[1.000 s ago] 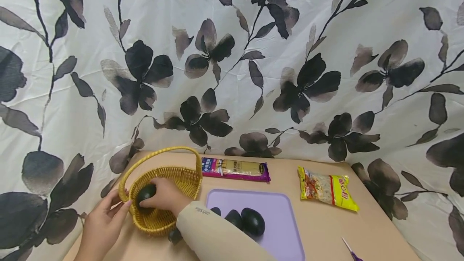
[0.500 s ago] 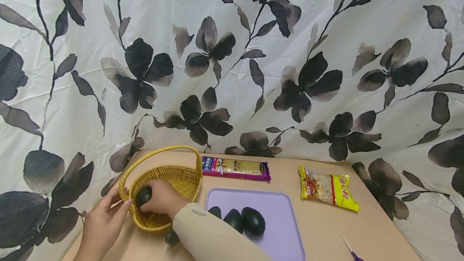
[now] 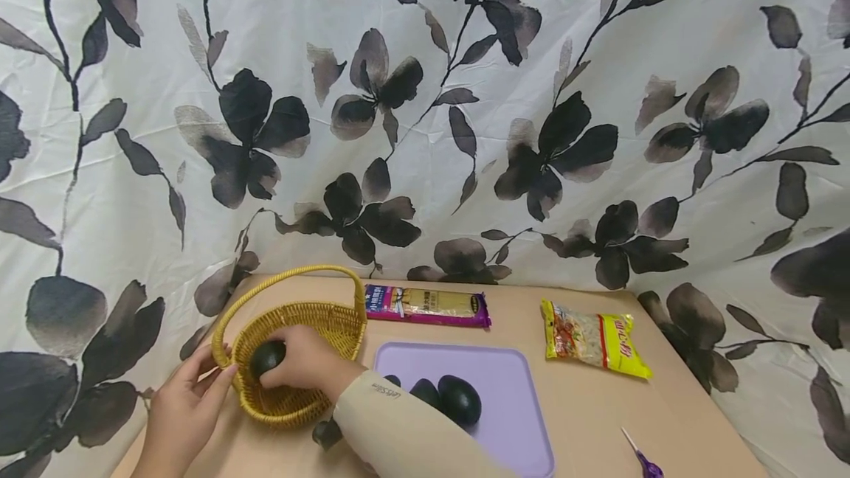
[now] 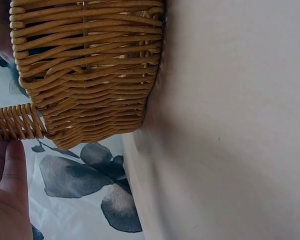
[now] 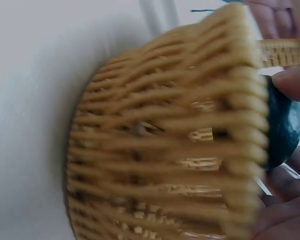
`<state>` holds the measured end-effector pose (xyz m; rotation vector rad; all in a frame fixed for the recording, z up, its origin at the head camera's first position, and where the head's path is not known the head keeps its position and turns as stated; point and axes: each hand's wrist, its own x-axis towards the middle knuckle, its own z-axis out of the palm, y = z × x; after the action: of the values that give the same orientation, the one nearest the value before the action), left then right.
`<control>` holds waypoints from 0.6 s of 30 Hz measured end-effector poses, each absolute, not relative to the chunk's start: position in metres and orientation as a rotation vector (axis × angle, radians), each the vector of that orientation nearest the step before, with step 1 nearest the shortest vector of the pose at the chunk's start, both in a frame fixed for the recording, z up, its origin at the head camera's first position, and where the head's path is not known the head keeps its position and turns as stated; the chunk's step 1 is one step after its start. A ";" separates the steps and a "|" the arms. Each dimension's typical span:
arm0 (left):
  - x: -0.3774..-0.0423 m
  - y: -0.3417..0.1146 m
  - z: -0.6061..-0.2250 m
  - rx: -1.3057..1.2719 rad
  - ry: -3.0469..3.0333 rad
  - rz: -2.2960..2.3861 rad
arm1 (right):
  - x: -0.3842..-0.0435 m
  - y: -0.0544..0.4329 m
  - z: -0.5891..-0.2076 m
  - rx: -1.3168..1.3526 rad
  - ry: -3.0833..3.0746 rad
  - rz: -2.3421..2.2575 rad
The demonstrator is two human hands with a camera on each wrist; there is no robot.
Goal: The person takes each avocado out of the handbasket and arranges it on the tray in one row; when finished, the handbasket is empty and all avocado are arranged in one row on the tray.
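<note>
My right hand grips a dark green avocado inside the near left part of the yellow wicker basket. In the right wrist view the avocado shows beyond the basket's rim, with the thumb on one side and fingers on the other. My left hand pinches the foot of the basket's handle at the left rim. Several more dark avocados lie on a light purple tray, partly hidden by my right sleeve. The basket's bottom is mostly hidden by my right hand.
Behind the tray lies a purple noodle packet. A yellow food packet is at the right, with purple-handled scissors near the front. A floral cloth hangs at the table's back edge. A small dark thing sits by my right wrist.
My right hand dipped slightly leftward in the basket, then came back a little, still gripping the avocado. My left hand keeps its hold on the handle. The head view shifted slightly.
</note>
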<state>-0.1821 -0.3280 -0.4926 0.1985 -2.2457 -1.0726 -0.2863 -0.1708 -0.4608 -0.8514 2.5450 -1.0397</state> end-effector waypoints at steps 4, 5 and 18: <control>-0.182 -0.329 -0.492 0.197 -2.238 -1.068 | -0.287 -0.158 -0.448 -0.869 2.529 -1.081; -0.181 -0.328 -0.491 0.193 -2.235 -1.072 | -0.287 -0.154 -0.445 -0.874 2.528 -1.093; -0.179 -0.322 -0.488 0.273 -2.257 -1.100 | -0.291 -0.075 -0.422 -0.824 2.351 -1.449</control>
<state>-0.1794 -0.3215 -0.4881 0.2735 -2.2569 -1.0998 -0.2911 -0.0746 -0.4216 -0.8240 2.3508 -1.4490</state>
